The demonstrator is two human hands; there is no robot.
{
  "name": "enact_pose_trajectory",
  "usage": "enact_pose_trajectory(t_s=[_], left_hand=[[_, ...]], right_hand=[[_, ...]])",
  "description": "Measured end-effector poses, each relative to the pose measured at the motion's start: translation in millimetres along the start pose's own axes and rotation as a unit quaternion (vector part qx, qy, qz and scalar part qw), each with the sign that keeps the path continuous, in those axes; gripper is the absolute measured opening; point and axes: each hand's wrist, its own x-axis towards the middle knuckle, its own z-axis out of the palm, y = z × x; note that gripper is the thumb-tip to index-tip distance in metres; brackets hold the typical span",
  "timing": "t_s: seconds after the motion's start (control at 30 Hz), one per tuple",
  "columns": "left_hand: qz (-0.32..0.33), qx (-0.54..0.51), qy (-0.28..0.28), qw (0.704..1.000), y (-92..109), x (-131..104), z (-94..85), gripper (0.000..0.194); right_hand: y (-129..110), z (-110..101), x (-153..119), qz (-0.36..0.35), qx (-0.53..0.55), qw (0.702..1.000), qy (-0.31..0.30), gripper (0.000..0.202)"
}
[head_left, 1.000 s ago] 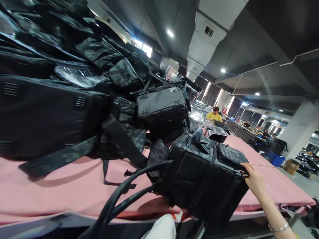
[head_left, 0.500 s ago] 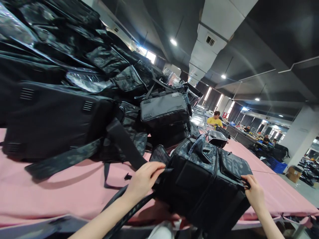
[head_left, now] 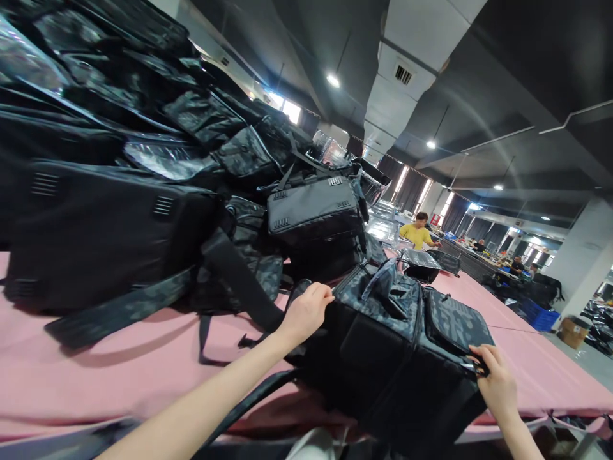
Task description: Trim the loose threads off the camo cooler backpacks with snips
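A black backpack (head_left: 378,358) with dark camouflage panels lies on its side at the table's front edge. My left hand (head_left: 309,313) is closed in a pinch at the upper left edge of this backpack; the bit between its fingertips is too small to make out clearly. At the opposite end, my right hand (head_left: 495,380) grips the corner beside a camouflage pocket (head_left: 457,319). A small shiny piece (head_left: 469,365) shows by the right fingertips, its kind unclear. One camouflage strap (head_left: 253,402) trails from the backpack's left side, below my left forearm.
A tall heap of black and camouflage bags (head_left: 96,217) fills the left and back of the pink-covered table (head_left: 119,377). Another bag (head_left: 421,262) lies farther along. Beyond it is a person in a yellow top (head_left: 416,235). Blue crates (head_left: 541,314) and a carton (head_left: 572,332) stand on the floor.
My left hand has moved up and to the right along the backpack's edge. My right hand has shifted slightly right and down. The person in yellow has straightened and extended an arm.
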Motion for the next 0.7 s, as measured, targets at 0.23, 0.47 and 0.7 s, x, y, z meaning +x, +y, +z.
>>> enact_pose_trajectory(t_s=[0.23, 0.47, 0.7], left_hand=[[-0.112, -0.153, 0.037, 0.981, 20.2, -6.7, -22.3, 0.023], [-0.164, -0.436, 0.120, 0.877, 85.4, -10.9, -82.9, 0.029], [-0.108, -0.458, -0.031, 0.882, 101.6, -24.9, -125.5, 0.024]], right_hand=[[7.3, 5.8, 15.3, 0.001, 0.008, 1.000, -0.007, 0.037], [1.0, 11.5, 25.6, 0.000, -0.002, 1.000, 0.008, 0.041], [2.1, 10.7, 27.7, 0.000, -0.002, 1.000, -0.002, 0.040]])
